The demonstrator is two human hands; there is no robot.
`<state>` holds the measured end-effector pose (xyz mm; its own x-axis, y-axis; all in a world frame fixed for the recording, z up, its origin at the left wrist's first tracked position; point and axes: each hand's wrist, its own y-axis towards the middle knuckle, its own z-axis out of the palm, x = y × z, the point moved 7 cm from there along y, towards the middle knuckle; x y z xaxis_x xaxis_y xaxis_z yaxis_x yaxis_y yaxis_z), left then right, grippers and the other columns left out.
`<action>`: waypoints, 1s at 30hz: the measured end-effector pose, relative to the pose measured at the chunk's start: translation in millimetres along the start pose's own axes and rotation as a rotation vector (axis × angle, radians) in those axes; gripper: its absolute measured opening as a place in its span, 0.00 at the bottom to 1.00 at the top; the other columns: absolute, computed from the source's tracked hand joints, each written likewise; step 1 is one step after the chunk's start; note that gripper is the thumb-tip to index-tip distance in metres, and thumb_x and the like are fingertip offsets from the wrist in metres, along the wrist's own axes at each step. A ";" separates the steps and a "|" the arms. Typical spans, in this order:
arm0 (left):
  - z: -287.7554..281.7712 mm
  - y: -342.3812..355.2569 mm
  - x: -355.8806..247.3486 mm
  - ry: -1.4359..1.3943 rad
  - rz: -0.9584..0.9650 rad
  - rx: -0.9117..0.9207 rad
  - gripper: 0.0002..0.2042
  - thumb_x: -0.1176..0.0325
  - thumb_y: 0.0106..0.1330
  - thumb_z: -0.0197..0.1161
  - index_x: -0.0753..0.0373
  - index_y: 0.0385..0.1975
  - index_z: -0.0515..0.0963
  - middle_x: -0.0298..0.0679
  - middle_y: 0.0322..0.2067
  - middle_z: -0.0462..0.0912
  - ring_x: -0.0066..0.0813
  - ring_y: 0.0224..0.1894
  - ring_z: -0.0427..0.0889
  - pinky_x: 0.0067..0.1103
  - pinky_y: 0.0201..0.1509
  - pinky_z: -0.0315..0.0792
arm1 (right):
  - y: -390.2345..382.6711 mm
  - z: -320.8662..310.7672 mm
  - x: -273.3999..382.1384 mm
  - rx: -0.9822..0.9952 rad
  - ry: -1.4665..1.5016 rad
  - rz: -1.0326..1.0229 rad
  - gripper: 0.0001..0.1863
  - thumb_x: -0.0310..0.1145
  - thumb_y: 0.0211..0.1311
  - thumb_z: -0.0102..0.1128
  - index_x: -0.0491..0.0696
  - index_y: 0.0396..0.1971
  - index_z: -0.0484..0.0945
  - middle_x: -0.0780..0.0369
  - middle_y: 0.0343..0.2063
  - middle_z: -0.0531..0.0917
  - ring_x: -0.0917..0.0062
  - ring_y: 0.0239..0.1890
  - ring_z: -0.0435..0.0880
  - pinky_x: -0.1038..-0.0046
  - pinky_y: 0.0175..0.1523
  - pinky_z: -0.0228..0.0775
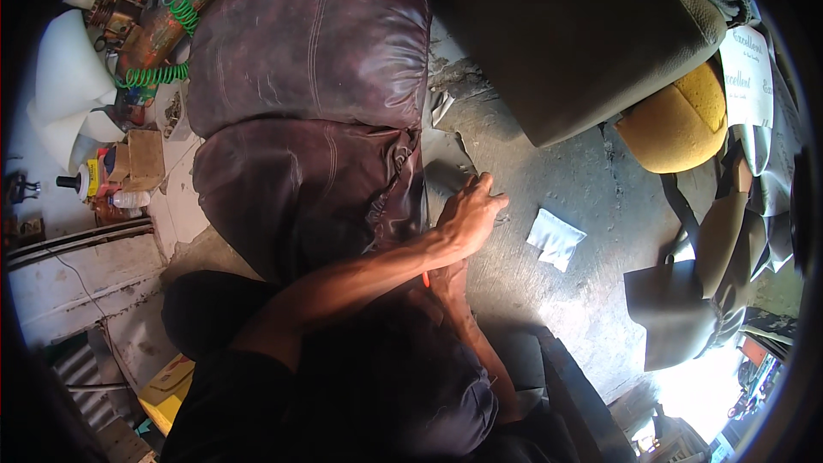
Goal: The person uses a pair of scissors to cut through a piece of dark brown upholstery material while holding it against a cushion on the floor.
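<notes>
Our right hand [449, 279] is partly hidden, its grip unclear; just beyond, our left hand [471, 213] is half curled, any hold unclear. Left of both lies the maroon cover [257, 176], probably soft and slick, best held by its gathered edge [380, 206].

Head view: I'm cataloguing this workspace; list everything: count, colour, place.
Stitched two-section leather-like upholstery: 1, maroon, upper centre
Large upholstered block: 1, dark brown, upper right
Curved foam piece: 1, yellow, right
Printed material: uncounted, white, right
Flat bendy material: several, grey, right
Small flat piece: 1, white, centre right
Rough floor: 1, grey, centre right
Coiled hose: at least 1, green, upper left
Rusty cylinder: 1, orange-brown, upper left
Curved sheets: several, white, left
Capped bottle: 1, white, left
Boxy container: 1, yellow, lower left
Small clutter: uncountable, mixed, edges
Small unclear item: 1, orange, centre
Left hand: 1, bare, centre
Right hand: 1, bare, centre, partly hidden
</notes>
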<state>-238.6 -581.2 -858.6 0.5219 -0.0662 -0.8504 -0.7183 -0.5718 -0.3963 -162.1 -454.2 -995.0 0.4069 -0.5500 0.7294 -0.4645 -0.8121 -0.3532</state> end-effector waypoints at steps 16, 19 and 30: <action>4.4 6.0 0.3 0.121 0.050 0.010 0.18 0.61 0.67 0.60 0.73 0.45 0.71 0.68 0.48 0.75 0.65 0.52 0.75 0.45 0.55 0.70 | 2.8 -15.0 12.8 -0.121 -0.064 -0.056 0.17 0.42 0.63 0.63 0.50 0.48 0.82 0.56 0.39 0.87 0.63 0.45 0.86 0.60 0.49 0.77; 3.5 -2.4 1.1 0.053 -0.016 -0.003 0.19 0.61 0.67 0.59 0.73 0.46 0.71 0.68 0.48 0.75 0.66 0.53 0.75 0.45 0.57 0.70 | 14.7 -20.8 26.7 -0.207 -0.012 -0.173 0.20 0.47 0.69 0.57 0.51 0.54 0.79 0.59 0.48 0.83 0.61 0.50 0.81 0.55 0.55 0.68; 3.7 6.9 4.6 -0.045 -0.007 -0.011 0.18 0.62 0.67 0.58 0.73 0.46 0.72 0.69 0.49 0.74 0.67 0.52 0.75 0.44 0.55 0.69 | 36.6 -20.2 -9.5 -0.100 0.331 -0.051 0.24 0.50 0.67 0.62 0.50 0.55 0.78 0.54 0.50 0.82 0.62 0.54 0.78 0.58 0.60 0.67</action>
<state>-242.9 -582.4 -866.5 0.5052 -0.0257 -0.8626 -0.7099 -0.5808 -0.3984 -198.9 -474.8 -1003.0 0.1616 -0.4030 0.9008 -0.5318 -0.8045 -0.2645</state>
